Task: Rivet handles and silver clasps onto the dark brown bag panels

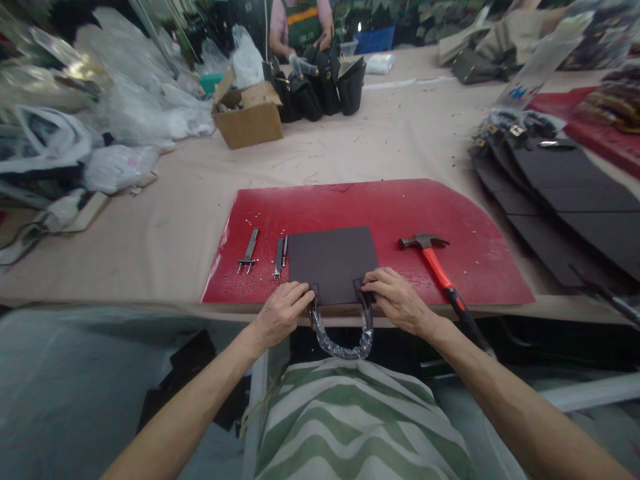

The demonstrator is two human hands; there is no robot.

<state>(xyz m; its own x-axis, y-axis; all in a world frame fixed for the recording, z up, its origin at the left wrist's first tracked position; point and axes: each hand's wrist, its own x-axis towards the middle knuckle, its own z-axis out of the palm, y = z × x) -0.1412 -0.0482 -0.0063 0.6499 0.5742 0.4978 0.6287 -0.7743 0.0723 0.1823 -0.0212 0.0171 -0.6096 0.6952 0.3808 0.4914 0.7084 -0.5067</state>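
A dark brown bag panel [333, 260] lies flat on a red mat [345, 203]. Its curved handle [345, 350], wrapped in clear plastic, hangs over the table's front edge toward me. My left hand [285, 310] pinches the handle's left end tab at the panel's near edge. On the other side, my right hand [397, 299] closes its fingers on the right end tab. Left of the panel are a metal pronged punch [249, 251] and a second slim metal tool [279, 257]. A claw hammer [440, 270] with a red and black handle rests right of my right hand.
Dark bag panels with handles [565, 200] are stacked at the right. Farther back stand a cardboard box [250, 123] and several black bags [320, 87], with a person [303, 30] behind them. Clear plastic wrapping [145, 100] is heaped at the left.
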